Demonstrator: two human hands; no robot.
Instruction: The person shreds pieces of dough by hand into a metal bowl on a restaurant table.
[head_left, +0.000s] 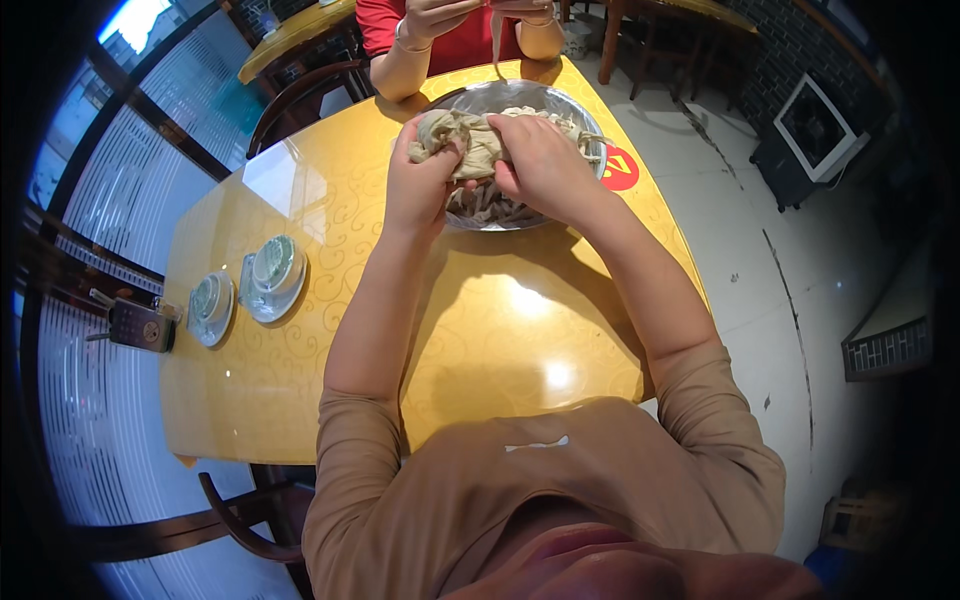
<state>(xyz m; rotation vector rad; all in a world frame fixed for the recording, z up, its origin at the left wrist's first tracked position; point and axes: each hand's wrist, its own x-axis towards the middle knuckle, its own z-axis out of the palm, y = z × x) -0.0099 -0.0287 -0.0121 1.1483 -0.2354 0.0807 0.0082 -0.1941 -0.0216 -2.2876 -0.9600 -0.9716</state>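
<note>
Both my hands hold a crumpled, folded bundle of soft pale-beige material (478, 159), perhaps food sheets, over a round metal basin (480, 96). My left hand (415, 184) grips its twisted left end, thumb in front. On the right side, the fingers and thumb of my right hand (551, 169) press against the bundle. Below my hands, shredded beige-brown strips (491, 206) lie in the basin; paler pieces (536, 114) show behind, and some hang over its right rim. My hands hide much of the basin's middle.
Across the yellow table (352, 300) sits another person in red (457, 52), holding a thin strip above the basin. Film-wrapped tableware sets (277, 274) and a dark holder (141, 326) stand at left. A red sticker (619, 167) lies beside the basin.
</note>
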